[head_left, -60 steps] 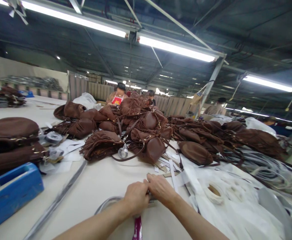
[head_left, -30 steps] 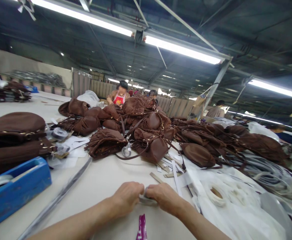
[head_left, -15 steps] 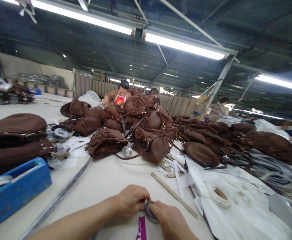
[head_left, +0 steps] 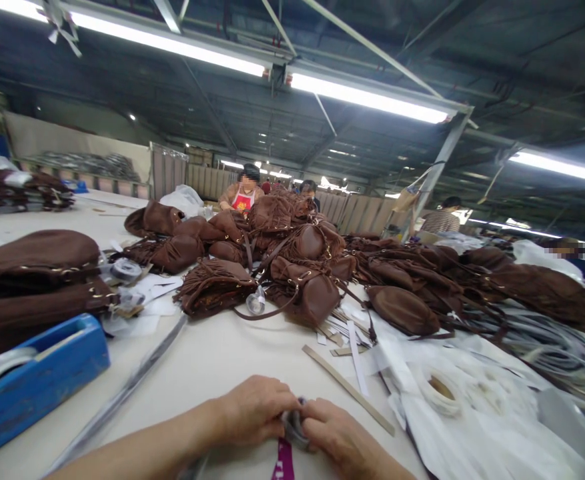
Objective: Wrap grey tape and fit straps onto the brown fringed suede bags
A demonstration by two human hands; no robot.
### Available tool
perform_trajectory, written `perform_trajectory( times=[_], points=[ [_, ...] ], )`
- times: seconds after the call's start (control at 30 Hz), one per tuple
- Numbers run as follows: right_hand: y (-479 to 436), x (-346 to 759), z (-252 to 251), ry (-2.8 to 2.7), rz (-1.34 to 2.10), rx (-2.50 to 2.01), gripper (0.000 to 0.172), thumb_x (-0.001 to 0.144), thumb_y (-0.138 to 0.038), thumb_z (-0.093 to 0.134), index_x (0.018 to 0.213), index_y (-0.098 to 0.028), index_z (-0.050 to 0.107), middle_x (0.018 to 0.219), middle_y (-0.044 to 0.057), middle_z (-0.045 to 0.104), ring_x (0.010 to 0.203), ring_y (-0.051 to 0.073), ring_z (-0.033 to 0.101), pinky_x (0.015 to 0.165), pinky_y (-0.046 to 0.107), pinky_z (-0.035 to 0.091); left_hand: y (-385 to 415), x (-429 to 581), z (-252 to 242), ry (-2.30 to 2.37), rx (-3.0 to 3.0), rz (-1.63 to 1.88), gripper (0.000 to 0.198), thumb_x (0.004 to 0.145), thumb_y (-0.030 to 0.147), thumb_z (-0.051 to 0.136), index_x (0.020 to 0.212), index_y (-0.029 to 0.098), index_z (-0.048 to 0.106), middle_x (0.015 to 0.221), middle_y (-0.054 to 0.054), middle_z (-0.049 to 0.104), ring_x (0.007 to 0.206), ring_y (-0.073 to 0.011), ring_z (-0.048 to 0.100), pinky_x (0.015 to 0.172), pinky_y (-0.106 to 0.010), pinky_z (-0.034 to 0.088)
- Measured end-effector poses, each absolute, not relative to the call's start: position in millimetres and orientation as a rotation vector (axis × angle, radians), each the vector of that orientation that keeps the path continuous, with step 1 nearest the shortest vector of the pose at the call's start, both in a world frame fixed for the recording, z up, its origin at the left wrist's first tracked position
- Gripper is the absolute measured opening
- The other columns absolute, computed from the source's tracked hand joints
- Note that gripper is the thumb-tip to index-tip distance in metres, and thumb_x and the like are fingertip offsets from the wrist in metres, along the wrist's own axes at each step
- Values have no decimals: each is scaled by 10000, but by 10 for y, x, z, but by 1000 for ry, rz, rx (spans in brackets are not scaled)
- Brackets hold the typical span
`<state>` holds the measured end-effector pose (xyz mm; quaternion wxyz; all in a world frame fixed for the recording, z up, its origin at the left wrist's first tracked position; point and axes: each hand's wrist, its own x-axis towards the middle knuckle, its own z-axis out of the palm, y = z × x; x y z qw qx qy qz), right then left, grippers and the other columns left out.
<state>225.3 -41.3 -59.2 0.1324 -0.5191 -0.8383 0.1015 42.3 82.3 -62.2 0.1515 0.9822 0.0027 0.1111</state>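
Between my two hands, low in the middle of the view, is a small grey coil of strap-like material [head_left: 295, 427]. The fingers of my left hand [head_left: 255, 408] are closed on its left side. My right hand [head_left: 337, 437] pinches it from the right, with both hands' fingertips meeting near its top. Fingers cover part of the coil. Just below it a purple strip with white marks [head_left: 283, 460] lies on the pale tabletop [head_left: 222, 353]. A flat tan strip [head_left: 347, 387] rests to the right of my hands.
Brown fringed bags [head_left: 292, 267] are heaped across the table's middle. A blue tape dispenser [head_left: 42, 380] stands at left beside more brown bags [head_left: 32, 267]. White sheeting [head_left: 492, 413] and grey coiled tubing [head_left: 557, 340] fill the right. A co-worker [head_left: 245, 192] is behind the heap.
My left hand has shifted slightly, its thumb and fingers now lower around the coil. My right fingers have moved up to its top edge. The coil has turned a little in my grip.
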Motion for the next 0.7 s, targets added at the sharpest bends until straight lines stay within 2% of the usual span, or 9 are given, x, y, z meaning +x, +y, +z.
perform_trajectory(
  times=[0.07,0.13,0.2,0.23,0.33,0.43,0.53,0.6,0.7],
  points=[
    [-428,2293,-516,-2506,282,-1506,173,894,-118,485,857,-181,642,976,49,685,880,171,610,761,234,448,781,439,-637,10,2959,246,103,826,210,601,922,218,563,894,-13,651,805,-192,616,687,-251,468],
    [-441,2264,-470,-2525,269,-1597,169,875,-97,485,867,-170,637,960,62,684,876,183,620,758,247,457,684,496,-674,117,3030,176,40,842,182,552,873,207,555,880,-28,646,788,-202,612,670,-273,480],
    [-457,2185,-486,-2457,246,-1788,157,813,-104,547,926,-174,630,991,73,679,875,218,636,751,283,470,550,573,-720,327,3013,133,90,833,143,525,905,191,549,912,-52,648,821,-223,610,706,-312,501],
    [-465,2139,-516,-2390,245,-1914,206,783,-113,573,973,-176,621,1019,83,673,871,236,645,739,298,477,483,608,-738,439,2979,116,120,824,137,526,935,180,546,940,-68,648,848,-236,609,735,-336,509],
    [-490,2046,-640,-2137,285,-2191,231,800,-125,551,1020,-176,598,1039,109,657,845,240,668,698,292,488,346,644,-747,628,2870,66,168,826,166,541,995,155,542,1005,-100,642,905,-265,602,801,-386,516],
    [-509,2107,-691,-2172,380,-1905,172,864,-112,486,959,-204,595,1017,69,661,896,190,648,754,245,475,358,566,-678,511,2877,55,139,882,196,512,1013,174,554,1013,-86,640,894,-246,603,796,-371,527],
    [-513,2238,-657,-2294,406,-1646,155,822,-75,508,847,-207,586,971,36,664,873,172,620,741,225,459,415,522,-605,389,2960,47,122,919,183,468,966,185,580,989,-93,628,886,-235,596,761,-351,537],
    [-504,2262,-659,-2298,345,-1775,166,790,-49,500,821,-192,579,948,55,662,844,190,623,715,245,457,397,580,-596,452,2971,13,152,911,143,445,950,165,590,1010,-115,622,930,-255,588,783,-376,536],
    [-497,2181,-763,-2155,245,-2091,218,807,-58,467,956,-171,578,993,107,659,833,224,651,696,277,468,289,724,-628,664,2850,-43,202,845,172,536,1035,128,584,1094,-140,614,993,-292,578,863,-426,517]
  ],
)
